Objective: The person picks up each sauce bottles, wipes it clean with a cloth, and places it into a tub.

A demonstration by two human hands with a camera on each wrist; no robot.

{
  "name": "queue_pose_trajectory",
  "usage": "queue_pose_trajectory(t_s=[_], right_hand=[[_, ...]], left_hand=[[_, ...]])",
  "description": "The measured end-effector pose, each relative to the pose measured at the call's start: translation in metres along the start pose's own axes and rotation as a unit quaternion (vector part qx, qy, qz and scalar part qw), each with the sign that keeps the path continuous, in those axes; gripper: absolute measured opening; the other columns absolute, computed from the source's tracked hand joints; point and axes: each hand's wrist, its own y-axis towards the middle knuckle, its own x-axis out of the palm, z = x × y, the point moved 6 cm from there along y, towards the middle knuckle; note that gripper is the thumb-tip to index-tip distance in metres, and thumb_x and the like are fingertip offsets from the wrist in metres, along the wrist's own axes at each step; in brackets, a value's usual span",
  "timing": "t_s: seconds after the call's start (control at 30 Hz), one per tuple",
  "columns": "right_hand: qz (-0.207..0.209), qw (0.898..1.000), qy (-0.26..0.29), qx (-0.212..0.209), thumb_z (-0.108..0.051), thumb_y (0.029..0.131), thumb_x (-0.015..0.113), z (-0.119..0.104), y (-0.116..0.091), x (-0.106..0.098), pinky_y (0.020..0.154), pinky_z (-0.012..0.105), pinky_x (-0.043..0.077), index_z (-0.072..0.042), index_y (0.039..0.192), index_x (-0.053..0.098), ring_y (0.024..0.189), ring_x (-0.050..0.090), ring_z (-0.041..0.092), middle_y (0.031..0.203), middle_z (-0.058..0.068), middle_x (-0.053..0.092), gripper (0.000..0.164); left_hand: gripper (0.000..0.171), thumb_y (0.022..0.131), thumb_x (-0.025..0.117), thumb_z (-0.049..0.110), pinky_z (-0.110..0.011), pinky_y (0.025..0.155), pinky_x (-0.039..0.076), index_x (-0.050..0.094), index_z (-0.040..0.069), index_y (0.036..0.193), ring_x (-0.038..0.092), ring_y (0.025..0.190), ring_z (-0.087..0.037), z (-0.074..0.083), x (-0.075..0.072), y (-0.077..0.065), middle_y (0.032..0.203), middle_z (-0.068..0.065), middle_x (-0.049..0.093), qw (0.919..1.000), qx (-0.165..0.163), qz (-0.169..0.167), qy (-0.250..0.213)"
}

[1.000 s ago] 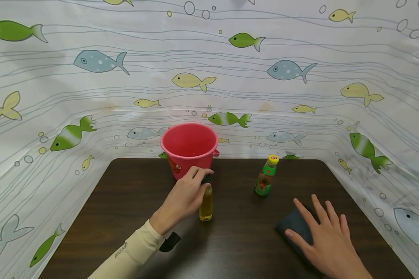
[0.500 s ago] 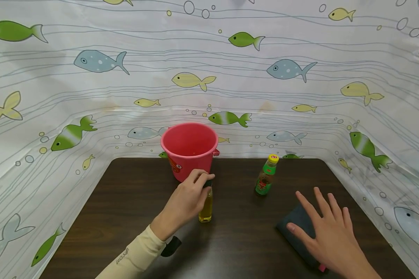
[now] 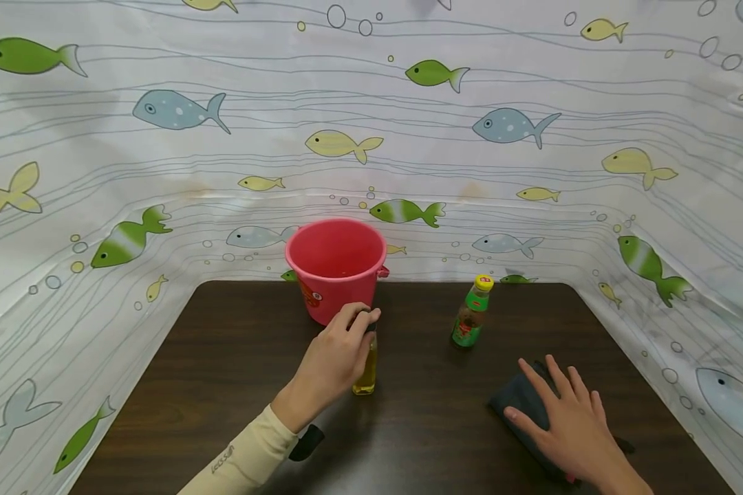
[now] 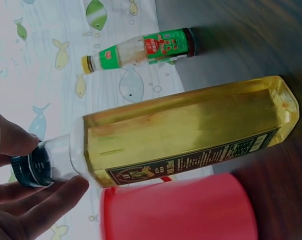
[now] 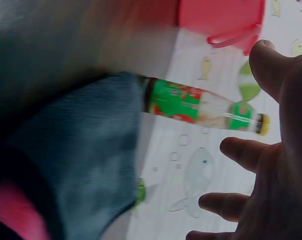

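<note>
Left hand (image 3: 331,357): thumb and fingers curled about the dark cap (image 4: 33,167) and neck of the oil bottle, seen clearly in the left wrist view.
Oil bottle (image 4: 190,130): upright, square-sided, filled with yellow liquid; at mid-table, on the near side of the bucket. Contact of its base with the tabletop cannot be told.
Right hand (image 3: 572,426): fingers spread and gripping nothing, over the dark blue fabric item; touch cannot be told.
Dark blue fabric item (image 3: 525,395): at the near right, with a bit of pink showing.
Sauce bottle (image 3: 470,316): upright, yellow-capped, green-labelled; right of the oil bottle and farther off.
Bucket (image 3: 340,292): pinkish red, far side, left of centre.
Table (image 3: 421,433): dark wood grain.
Backdrop (image 3: 408,103): white, printed with fish.
</note>
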Motion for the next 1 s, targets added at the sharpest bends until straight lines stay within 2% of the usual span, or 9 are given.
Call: queue_pose_trajectory(t_s=[0.17,0.4,0.77,1.0], right_hand=[[-0.048,0.999,-0.001,0.024,-0.075,0.096,0.058,0.012,0.002,0.020,0.103,0.095,0.012,-0.028,0.169,0.028,0.148,0.012,0.074,0.172,0.034,0.016,0.092],[-0.132,0.990,-0.019,0.053,-0.084,0.094,0.048,0.023,0.001,0.047,0.098,0.101,0.009,-0.023,0.170,0.023,0.145,0.006,0.080,0.171,0.038,0.008,0.100],[-0.141,0.988,-0.013,0.057,-0.084,0.094,0.048,0.026,0.001,0.060,0.095,0.103,0.006,-0.024,0.170,0.023,0.144,0.003,0.081,0.171,0.039,0.005,0.100],[-0.121,0.991,-0.026,0.051,-0.084,0.096,0.044,0.027,0.003,0.062,0.095,0.102,0.012,-0.026,0.169,0.027,0.144,0.007,0.080,0.171,0.038,0.010,0.095]], left_hand=[[0.044,0.089,0.084,0.007,-0.037,0.088,0.066,0.069,0.001,0.130,0.069,0.103,-0.024,-0.001,0.001,-0.001,0.122,-0.014,0.065,1.0000,-0.003,0.001,0.001],[0.044,0.089,0.084,0.007,-0.038,0.089,0.066,0.069,0.002,0.130,0.069,0.103,-0.025,-0.001,0.002,-0.002,0.123,-0.014,0.065,0.9999,-0.008,0.006,-0.003],[0.042,0.090,0.083,0.007,-0.038,0.089,0.066,0.068,0.002,0.130,0.068,0.104,-0.025,-0.002,0.002,-0.002,0.123,-0.014,0.066,0.9998,-0.012,0.013,-0.009],[0.042,0.091,0.082,0.007,-0.038,0.089,0.066,0.069,0.002,0.130,0.068,0.104,-0.024,-0.003,0.002,-0.002,0.123,-0.013,0.066,0.9998,-0.014,0.012,-0.006]])
